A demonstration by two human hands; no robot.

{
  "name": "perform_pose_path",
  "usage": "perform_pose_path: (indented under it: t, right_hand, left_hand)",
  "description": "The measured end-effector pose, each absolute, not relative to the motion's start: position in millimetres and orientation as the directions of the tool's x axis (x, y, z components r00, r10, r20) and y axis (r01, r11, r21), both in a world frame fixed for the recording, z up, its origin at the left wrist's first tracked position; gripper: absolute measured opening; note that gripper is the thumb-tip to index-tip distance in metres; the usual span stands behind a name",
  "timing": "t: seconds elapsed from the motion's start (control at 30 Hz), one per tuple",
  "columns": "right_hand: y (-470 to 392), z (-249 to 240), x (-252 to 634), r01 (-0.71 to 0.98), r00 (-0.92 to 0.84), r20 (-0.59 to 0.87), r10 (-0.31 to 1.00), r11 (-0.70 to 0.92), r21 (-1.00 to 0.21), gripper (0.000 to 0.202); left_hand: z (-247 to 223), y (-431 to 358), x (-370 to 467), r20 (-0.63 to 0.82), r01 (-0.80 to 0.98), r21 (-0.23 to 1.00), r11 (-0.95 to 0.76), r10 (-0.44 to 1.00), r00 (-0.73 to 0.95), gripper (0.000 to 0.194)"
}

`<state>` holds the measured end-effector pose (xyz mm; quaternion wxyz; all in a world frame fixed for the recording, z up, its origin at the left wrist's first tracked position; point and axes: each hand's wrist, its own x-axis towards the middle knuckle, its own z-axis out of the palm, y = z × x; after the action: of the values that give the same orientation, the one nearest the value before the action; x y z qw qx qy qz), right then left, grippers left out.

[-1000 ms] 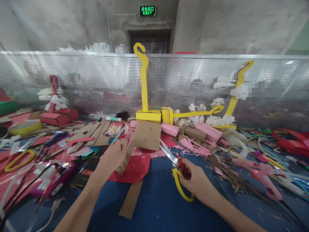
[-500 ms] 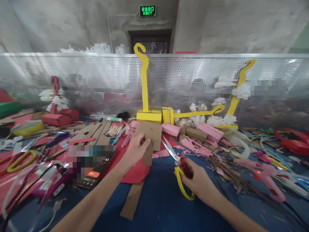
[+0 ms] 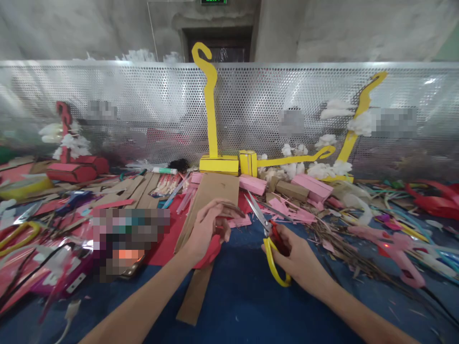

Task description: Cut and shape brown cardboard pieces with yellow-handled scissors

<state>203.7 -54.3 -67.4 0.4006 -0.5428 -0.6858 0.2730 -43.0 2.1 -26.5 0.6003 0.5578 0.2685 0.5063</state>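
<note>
My right hand [image 3: 296, 255] is wrapped round the handles of a pair of scissors [image 3: 274, 258] with red and yellow grips. Their silver blades point away from me, spread apart. My left hand [image 3: 211, 227] is over a brown cardboard sheet [image 3: 220, 186], its fingers curved and apart, with nothing visible in them. Whether the fingertips touch the sheet I cannot tell. Beneath that hand lies red material [image 3: 210, 253], and a narrow cardboard strip [image 3: 195, 296] sticks out toward me on the blue tabletop [image 3: 236, 310].
Yellow hook-topped cardboard shapes [image 3: 211, 114] are by a perforated metal panel [image 3: 247, 114]. On the right lie a pink glue gun [image 3: 394, 248] and cardboard scraps [image 3: 340, 243]. Left are a partly blurred phone [image 3: 131, 258], a white cable plug [image 3: 72, 309] and yellow-handled scissors [image 3: 21, 239].
My left hand has opened from a closed grip, and the cardboard piece beneath it no longer shows. The scissors stay in my right hand, nearly still. The view has tilted slightly down.
</note>
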Motion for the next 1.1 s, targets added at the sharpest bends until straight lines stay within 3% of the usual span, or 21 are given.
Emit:
perform_pose_path:
  t: [0.07, 0.2, 0.33, 0.5, 0.83, 1.1]
  right_hand:
    - [-54.7, -67.5, 203.6, 0.502, -0.087, 0.246, 0.965, 0.256, -0.826, 0.023]
    - [-55.2, -66.2, 203.7, 0.485, -0.070, 0.244, 0.967, 0.247, -0.839, 0.024]
    - [-56.9, -63.2, 202.5, 0.479, -0.075, 0.224, 0.972, 0.232, -0.847, 0.023]
    - [-59.4, -58.3, 198.9, 0.470, -0.106, 0.216, 0.971, 0.241, -0.849, 0.025]
    - [-69.8, -45.0, 189.2, 0.463, -0.254, 0.151, 0.955, 0.257, -0.848, 0.020]
    - [-70.5, -46.6, 193.7, 0.524, -0.299, 0.148, 0.943, 0.292, -0.800, 0.019]
  left_hand:
    - [-28.4, 3.0, -41.3, 0.200, -0.348, 0.934, -0.083, 0.928, 0.314, 0.044]
    - [-29.0, 3.1, -37.7, 0.215, -0.331, 0.934, -0.134, 0.951, 0.222, 0.034]
    - [-25.2, 1.9, -36.1, 0.212, -0.375, 0.918, -0.132, 0.961, 0.180, 0.062]
    - [-27.4, 2.7, -34.9, 0.141, -0.352, 0.934, -0.059, 0.967, 0.212, 0.039]
    - [-37.3, -2.0, -33.8, 0.277, -0.361, 0.925, -0.119, 0.861, 0.427, 0.028]
    - [-37.7, -0.9, -33.8, 0.279, -0.365, 0.925, -0.107, 0.844, 0.458, 0.029]
